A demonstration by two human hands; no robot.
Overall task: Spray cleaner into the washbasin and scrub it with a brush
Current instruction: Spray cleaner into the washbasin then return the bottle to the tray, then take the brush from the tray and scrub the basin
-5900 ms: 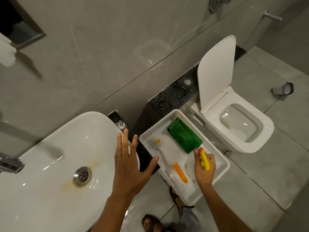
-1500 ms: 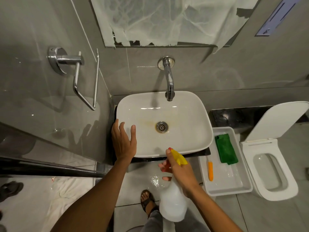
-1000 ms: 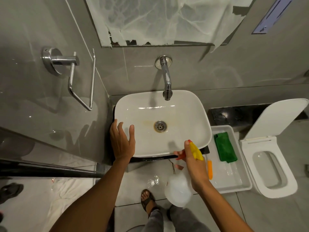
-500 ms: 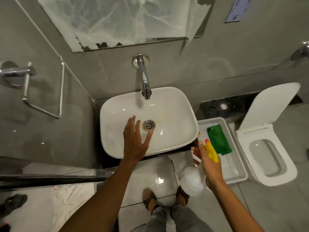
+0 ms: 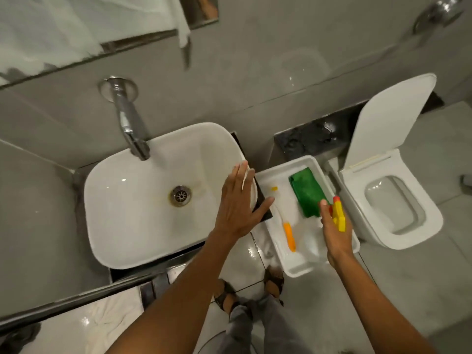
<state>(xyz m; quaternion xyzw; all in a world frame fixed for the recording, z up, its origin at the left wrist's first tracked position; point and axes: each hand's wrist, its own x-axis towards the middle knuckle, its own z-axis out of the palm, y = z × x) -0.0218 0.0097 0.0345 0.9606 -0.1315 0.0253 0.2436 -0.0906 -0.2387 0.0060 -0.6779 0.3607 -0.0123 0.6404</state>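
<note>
The white washbasin has a metal drain ringed by a yellowish stain, under a chrome tap. My left hand rests open and flat on the basin's right rim. My right hand grips the spray bottle by its yellow and red trigger head, low over the white tray; the clear bottle body is mostly hidden under my hand. In the tray lie a brush with a clear neck and orange handle, and a folded green cloth.
A white toilet with its lid up stands right of the tray. A black ledge runs along the wall behind it. A mirror hangs above the tap. My sandalled feet stand on wet floor tiles.
My right hand has carried the spray bottle from in front of the basin to the right, down over the tray. My left hand slid from the basin's middle to its right rim. The view swung right.
</note>
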